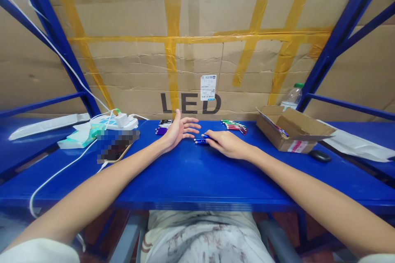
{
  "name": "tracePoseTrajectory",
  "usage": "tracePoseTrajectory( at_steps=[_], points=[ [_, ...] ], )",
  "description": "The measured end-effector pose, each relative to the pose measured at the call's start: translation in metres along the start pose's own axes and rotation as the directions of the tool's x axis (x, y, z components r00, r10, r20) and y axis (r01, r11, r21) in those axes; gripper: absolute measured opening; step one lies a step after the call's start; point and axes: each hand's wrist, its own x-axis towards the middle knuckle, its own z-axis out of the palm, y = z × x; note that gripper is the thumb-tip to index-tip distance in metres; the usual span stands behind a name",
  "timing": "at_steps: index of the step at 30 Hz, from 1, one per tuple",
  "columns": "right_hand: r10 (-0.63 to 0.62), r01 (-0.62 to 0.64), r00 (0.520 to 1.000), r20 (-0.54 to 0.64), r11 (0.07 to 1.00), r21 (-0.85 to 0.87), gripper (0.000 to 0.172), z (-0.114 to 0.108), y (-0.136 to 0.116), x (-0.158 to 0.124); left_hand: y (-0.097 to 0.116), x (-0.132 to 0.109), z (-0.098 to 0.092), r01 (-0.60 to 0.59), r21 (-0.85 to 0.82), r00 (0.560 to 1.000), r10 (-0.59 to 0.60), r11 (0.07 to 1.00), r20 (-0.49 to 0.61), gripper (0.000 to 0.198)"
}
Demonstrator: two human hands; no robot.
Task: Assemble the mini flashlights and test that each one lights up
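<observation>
Nearest to me is my own pale, dark-smudged clothing [203, 238], across my lap below the front edge of the blue table [197, 181]. My two bare forearms reach forward from light sleeves. My left hand [175, 134] is spread, thumb up and fingers apart, with nothing in its grasp. My right hand [230, 144] is curled, its fingers closed on the blue sticks [200, 141], slim, pen-like pieces with shiny ends that poke out toward my left hand, near the middle of the table; I cannot tell how many are under my palm.

Just beyond my left hand lie purple sticks [161, 131], with pale and black ones behind them. Farther back on the right are green sticks [227, 122] and red sticks [232, 127], with loops at their right ends. An open cardboard box [285, 144] stands farther right with small items inside, and a black mouse [320, 156] is just beside it. To my left are a phone [119, 151], partly blurred out, a tissue pack [78, 137] and a white power strip [132, 123]. A tall cardboard sheet [135, 70] marked "LED" stands behind the table.
</observation>
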Motion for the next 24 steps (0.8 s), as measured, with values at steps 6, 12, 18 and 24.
tracePoseTrajectory(
  at_steps=[6, 12, 18, 24],
  points=[
    [0.105, -0.109, 0.994, -0.036, 0.985, -0.136, 0.021, 0.000, 0.005, 0.002, 0.000, 0.001, -0.002, 0.030, -0.003, 0.999, -0.030, 1.000, 0.036, 0.096],
    [0.202, -0.226, 0.971, -0.124, 0.949, -0.220, 0.028, -0.003, 0.012, 0.003, 0.000, 0.000, -0.001, 0.027, -0.002, 0.997, -0.027, 1.000, 0.071, 0.095],
    [0.079, -0.079, 0.997, -0.001, 0.988, -0.136, 0.025, -0.005, -0.003, 0.001, 0.000, -0.002, 0.000, 0.046, -0.018, 0.996, -0.045, 0.999, 0.071, 0.093],
    [0.248, -0.277, 0.952, -0.182, 0.948, -0.155, 0.027, -0.003, 0.008, 0.005, 0.001, -0.002, 0.001, 0.059, -0.002, 0.995, -0.059, 0.998, 0.086, 0.095]
  ],
)
